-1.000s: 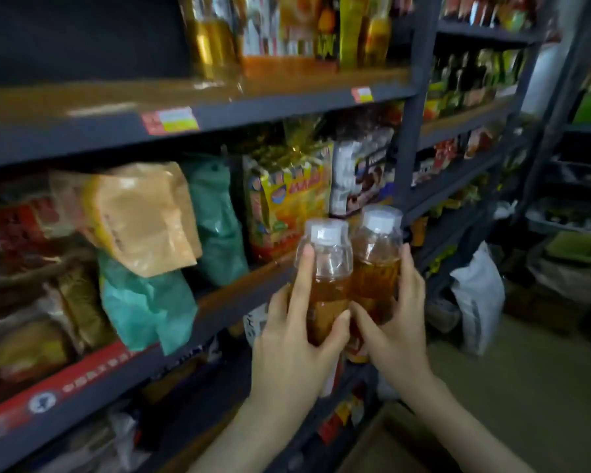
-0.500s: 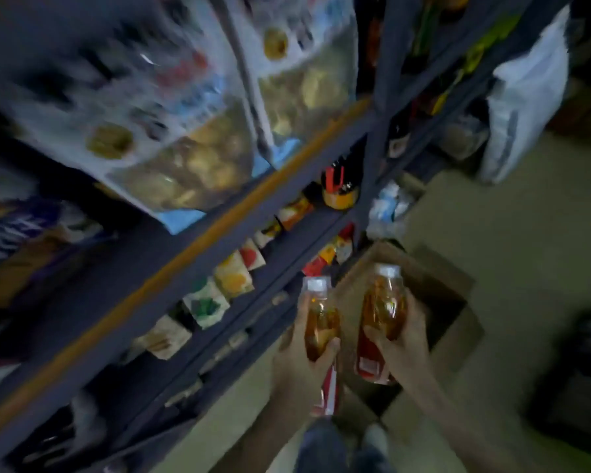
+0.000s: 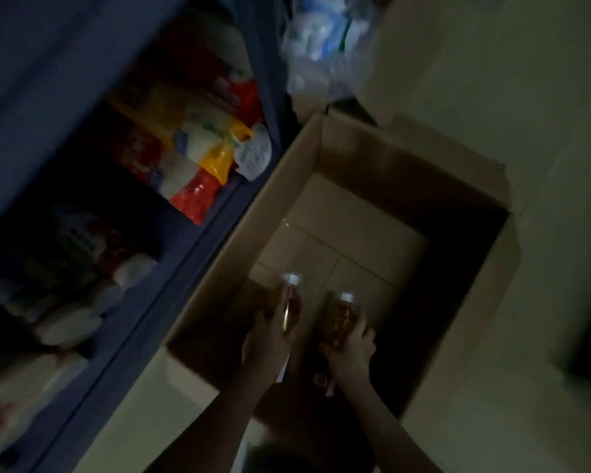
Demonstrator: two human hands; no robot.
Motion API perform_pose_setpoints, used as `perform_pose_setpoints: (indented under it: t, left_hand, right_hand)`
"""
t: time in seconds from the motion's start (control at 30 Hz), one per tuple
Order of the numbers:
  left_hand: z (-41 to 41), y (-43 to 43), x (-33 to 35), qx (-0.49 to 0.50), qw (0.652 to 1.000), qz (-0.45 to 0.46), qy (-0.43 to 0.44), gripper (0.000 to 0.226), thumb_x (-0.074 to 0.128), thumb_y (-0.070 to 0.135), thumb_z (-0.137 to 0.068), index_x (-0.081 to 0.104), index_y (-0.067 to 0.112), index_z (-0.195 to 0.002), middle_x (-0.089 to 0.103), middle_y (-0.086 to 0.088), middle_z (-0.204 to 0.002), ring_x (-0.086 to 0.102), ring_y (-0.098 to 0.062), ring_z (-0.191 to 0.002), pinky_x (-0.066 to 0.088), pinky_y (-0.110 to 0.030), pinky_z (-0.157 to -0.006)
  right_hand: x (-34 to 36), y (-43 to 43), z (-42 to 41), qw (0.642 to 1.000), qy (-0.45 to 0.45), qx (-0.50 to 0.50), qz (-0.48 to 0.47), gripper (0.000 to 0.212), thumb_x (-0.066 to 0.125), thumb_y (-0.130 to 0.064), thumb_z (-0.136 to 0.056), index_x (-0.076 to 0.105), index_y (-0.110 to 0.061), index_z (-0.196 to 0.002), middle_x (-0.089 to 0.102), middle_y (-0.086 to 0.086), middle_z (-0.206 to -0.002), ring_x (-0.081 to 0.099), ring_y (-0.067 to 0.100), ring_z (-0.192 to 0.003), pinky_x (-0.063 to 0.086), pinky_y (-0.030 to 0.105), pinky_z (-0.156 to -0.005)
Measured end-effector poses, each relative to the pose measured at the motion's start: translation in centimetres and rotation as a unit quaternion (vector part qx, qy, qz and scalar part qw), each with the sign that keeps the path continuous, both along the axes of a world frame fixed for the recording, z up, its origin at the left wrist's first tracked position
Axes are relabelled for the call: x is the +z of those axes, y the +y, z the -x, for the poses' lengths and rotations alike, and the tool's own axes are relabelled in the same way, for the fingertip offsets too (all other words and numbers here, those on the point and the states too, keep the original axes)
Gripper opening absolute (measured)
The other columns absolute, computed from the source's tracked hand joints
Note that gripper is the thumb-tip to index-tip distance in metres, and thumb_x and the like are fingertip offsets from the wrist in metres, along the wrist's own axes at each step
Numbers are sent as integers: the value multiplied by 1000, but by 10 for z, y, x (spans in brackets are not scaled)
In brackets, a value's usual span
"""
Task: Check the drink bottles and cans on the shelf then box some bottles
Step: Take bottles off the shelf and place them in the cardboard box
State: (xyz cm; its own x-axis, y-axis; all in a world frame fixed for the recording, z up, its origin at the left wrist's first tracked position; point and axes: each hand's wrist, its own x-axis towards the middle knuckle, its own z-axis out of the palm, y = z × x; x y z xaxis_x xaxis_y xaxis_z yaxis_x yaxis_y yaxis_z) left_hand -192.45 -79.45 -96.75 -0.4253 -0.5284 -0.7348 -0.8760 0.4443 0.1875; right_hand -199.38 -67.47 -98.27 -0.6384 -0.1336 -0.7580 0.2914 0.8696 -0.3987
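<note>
Two bottles (image 3: 292,302) in box (image 3: 239,240), right of shelf (image 3: 171,268)

Exposure low, whole frame dim. Motion blur throughout: shelf (image 3: 82,80) and packs (image 3: 198,165) smeared, print unreadable. Box (image 3: 280,186) bottom lit palest near its far-left corner; right wall and near end in deep shadow. Thin glare streak on left bottle (image 3: 291,303), duller glint on right bottle (image 3: 340,319). Floor (image 3: 526,97) soft, grey-green. Shelf recesses and lower right edge nearly black.
</note>
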Motion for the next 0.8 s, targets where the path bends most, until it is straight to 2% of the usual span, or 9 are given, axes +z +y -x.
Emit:
perform_pose_setpoints:
  t: [0.07, 0.13, 0.27, 0.4, 0.5, 0.63, 0.73, 0.8]
  left_hand:
    - [9, 4, -46, -5, 1000, -6, -1, 86, 53, 36, -96, -17, 52, -144, 40, -14, -137, 50, -31, -122, 42, -39, -96]
    - [13, 16, -75, -15, 999, -26, -11, 91, 53, 34, -96, -27, 55, -134, 36, -16, -140, 50, -32, -122, 43, -40, -96]
    - [13, 30, -99, -16, 999, -37, -7, 80, 48, 42, -97, -12, 45, -150, 30, -17, -146, 46, -33, -125, 41, -39, -95]
    - [21, 32, -69, -39, 999, -29, -4, 71, 47, 34, -98, 4, 39, -154, 29, -16, -148, 37, -32, -132, 35, -42, -106]
    - [32, 22, -10, -19, 998, -47, 46, 62, 48, 25, -98, 20, 30, -153, 41, -8, -140, 47, -27, -126, 39, -35, -98]
    - [53, 5, 114, -24, 996, -43, 78, 42, 44, 26, -102, 41, 20, -144, 51, -11, -133, 51, -28, -121, 39, -29, -95]
    - [73, -15, 232, -50, 988, 39, 138, 35, 43, 21, -102, 49, 10, -135, 58, -13, -131, 50, -27, -120, 38, -32, -98]
    - [89, -33, 323, -53, 971, 106, 210, 29, 34, 21, -105, 52, 9, -124, 65, -10, -119, 50, -21, -113, 38, -26, -91]
  right_hand:
    - [-45, 6, -2, 999, -8, 34, -26, 97, 73, -14, -81, 8, -15, -153, 26, 19, -144, 28, 38, -130, 25, 39, -108]
    - [-76, 8, -10, 998, -3, 37, -44, 97, 73, -18, -81, 8, -19, -153, 22, 18, -145, 25, 36, -132, 28, 44, -108]
    - [-100, 5, -16, 996, -4, 69, -62, 95, 67, -29, -86, 1, -23, -154, 19, 18, -148, 25, 35, -131, 32, 45, -106]
    - [-75, 5, -1, 996, -32, 62, -62, 92, 63, -38, -88, 0, -25, -154, 16, 17, -151, 21, 35, -135, 31, 48, -106]
    - [-13, -11, 3, 999, 10, 50, -11, 79, 58, -31, -92, 9, -21, -153, 24, 15, -147, 25, 32, -134, 33, 46, -105]
    - [118, -33, 25, 996, 69, 33, 40, 60, 51, -28, -98, 22, -13, -149, 29, 11, -148, 31, 27, -134, 39, 38, -102]
    - [251, -48, 57, 985, 125, 61, 106, 61, 53, -18, -95, 25, -12, -148, 30, 9, -148, 36, 24, -133, 41, 38, -104]
    - [350, -62, 79, 968, 171, 100, 154, 60, 54, -15, -91, 30, -4, -145, 36, 14, -142, 39, 28, -129, 39, 40, -104]
